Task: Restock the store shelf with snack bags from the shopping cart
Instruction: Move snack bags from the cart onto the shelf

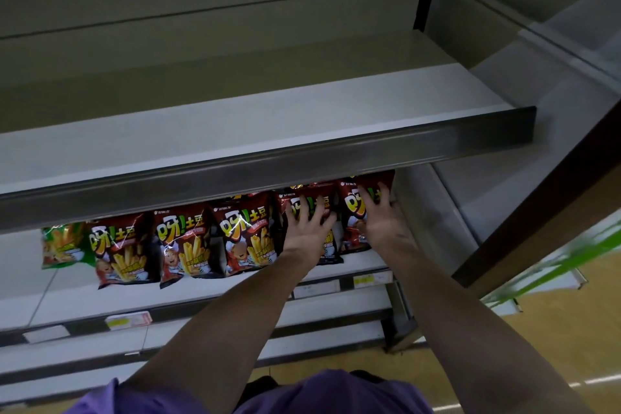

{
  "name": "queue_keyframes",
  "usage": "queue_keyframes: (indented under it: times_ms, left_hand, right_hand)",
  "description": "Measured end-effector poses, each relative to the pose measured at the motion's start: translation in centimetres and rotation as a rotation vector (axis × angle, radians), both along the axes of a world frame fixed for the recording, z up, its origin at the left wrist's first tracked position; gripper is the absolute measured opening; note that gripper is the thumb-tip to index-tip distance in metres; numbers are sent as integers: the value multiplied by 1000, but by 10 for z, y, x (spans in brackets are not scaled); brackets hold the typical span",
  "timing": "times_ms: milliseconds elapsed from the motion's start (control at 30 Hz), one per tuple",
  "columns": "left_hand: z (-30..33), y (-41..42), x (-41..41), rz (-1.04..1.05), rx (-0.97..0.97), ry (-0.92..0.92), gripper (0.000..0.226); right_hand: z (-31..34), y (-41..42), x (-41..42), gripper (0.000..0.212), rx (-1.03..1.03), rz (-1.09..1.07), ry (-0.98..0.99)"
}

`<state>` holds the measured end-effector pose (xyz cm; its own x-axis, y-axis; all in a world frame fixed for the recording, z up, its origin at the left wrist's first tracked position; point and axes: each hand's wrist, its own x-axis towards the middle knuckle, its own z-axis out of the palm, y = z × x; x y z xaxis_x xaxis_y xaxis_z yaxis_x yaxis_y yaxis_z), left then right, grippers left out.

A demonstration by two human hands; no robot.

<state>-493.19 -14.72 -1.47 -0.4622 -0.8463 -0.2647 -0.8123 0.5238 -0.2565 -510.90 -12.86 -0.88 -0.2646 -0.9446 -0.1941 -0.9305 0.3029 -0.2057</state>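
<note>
Overhanging upper shelf (pixel 268 175) perhaps hiding bag tops (pixel 242 202)

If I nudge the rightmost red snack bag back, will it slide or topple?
The rightmost red snack bag stands upright and puffy, so it's probably light and tips easily. Its glossy film likely slides on the smooth shelf. Neighbouring bags may help prop it.

glossy foil snack bags (pixel 188 245), brushed metal shelf edge (pixel 268 168)

- I see a row of snack bags (pixel 188 245) standing side by side on the lower shelf (pixel 201 292), under the upper shelf (pixel 235 124).
- My left hand (pixel 307 228) rests on the second bag from the right (pixel 327 205); my right hand (pixel 383 215) on the rightmost bag (pixel 353 208).
</note>
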Motion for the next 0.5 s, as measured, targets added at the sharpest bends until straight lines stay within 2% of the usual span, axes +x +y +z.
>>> queue_keyframes:
  times_ms: [200,400,500]
  left_hand:
    - [6,-9,-4,40,33,54,98]
    - [2,-8,12,-39,40,68,93]
    - [1,-8,22,-73,53,117,92]
  right_hand:
    - [-3,-9,3,103,21,-39,22]
    - [-1,-6,6,93,4,-67,-33]
    - [-1,9,13,92,-94,-73,12]
